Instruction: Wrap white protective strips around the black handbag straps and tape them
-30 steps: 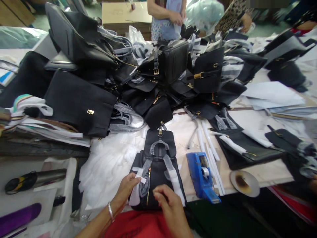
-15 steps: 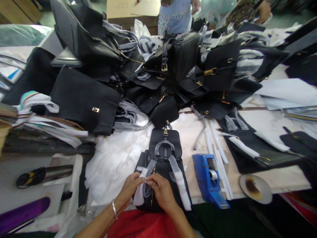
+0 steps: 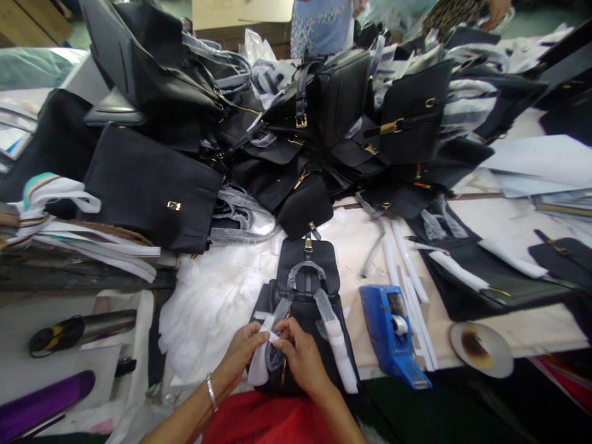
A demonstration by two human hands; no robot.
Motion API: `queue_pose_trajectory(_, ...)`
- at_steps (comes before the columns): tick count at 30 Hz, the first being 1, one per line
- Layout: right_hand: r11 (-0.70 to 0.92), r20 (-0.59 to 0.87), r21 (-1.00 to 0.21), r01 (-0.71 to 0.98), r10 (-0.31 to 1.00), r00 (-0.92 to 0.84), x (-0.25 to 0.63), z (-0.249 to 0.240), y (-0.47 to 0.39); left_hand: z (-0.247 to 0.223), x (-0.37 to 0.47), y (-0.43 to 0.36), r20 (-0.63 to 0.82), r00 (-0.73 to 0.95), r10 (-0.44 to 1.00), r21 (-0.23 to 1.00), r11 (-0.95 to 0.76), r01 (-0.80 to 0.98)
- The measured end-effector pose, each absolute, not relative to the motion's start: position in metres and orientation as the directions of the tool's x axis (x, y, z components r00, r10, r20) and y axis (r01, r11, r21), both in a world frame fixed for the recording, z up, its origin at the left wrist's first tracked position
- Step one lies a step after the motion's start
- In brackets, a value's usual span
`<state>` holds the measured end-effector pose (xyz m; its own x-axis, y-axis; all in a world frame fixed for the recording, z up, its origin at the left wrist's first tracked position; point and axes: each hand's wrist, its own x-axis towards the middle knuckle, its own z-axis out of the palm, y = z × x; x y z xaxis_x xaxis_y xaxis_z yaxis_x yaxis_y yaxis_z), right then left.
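A black backpack (image 3: 305, 308) lies at the near table edge, its flap with a gold clasp pointing away from me. Its right strap (image 3: 341, 357) is covered in white foam. White foam wrap (image 3: 259, 364) sits around the left strap. My left hand (image 3: 245, 348) pinches this wrap from the left side. Opposite it, my right hand (image 3: 298, 351) pinches the wrap's edge between thumb and fingers, close to the left fingertips. To the right stands a blue tape dispenser (image 3: 386, 333).
Black bags (image 3: 152, 185) are heaped across the back. White foam sheets (image 3: 208, 308) pile up at the left, near a steel bottle (image 3: 106, 324). Foam strips (image 3: 416, 308) and a stained round dish (image 3: 481, 348) lie at the right. A person in an apron (image 3: 319, 28) stands opposite.
My right hand's fingers have lifted and spread slightly around the wrap's edge. The left hand has barely moved. The camera view has shifted a little.
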<state>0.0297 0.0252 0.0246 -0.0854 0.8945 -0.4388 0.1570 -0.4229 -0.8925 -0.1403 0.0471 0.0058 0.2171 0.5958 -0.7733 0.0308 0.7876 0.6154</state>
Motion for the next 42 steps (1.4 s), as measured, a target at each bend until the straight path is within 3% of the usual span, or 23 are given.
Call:
queue_pose_trajectory(7, -0.5, -0.491, -0.865, -0.034, 0.859, -0.149, 0.034, 0.018, 0.025, 0.008, -0.139, 0.048, -0.769, 0.231, 0.597, 0.614, 0.789, 0.005)
queue_pose_trajectory(16, -0.462, -0.482, -0.852, 0.245, 0.876, -0.025, 0.024, 0.022, 0.02, 0.008, -0.139, 0.047, -0.765, 0.225, 0.603, 0.614, 0.789, -0.026)
queue_pose_trajectory(28, -0.501, -0.418, -0.784, 0.367, 0.863, 0.284, -0.005, 0.022, 0.007, 0.018, -0.138, 0.048, -0.771, 0.262, 0.581, 0.59, 0.806, -0.05)
queue_pose_trajectory(42, -0.489, -0.36, -0.755, 0.436, 0.866, 0.348, -0.009, 0.029, 0.003, 0.029, -0.135, 0.051, -0.78, 0.24, 0.577, 0.586, 0.809, -0.04)
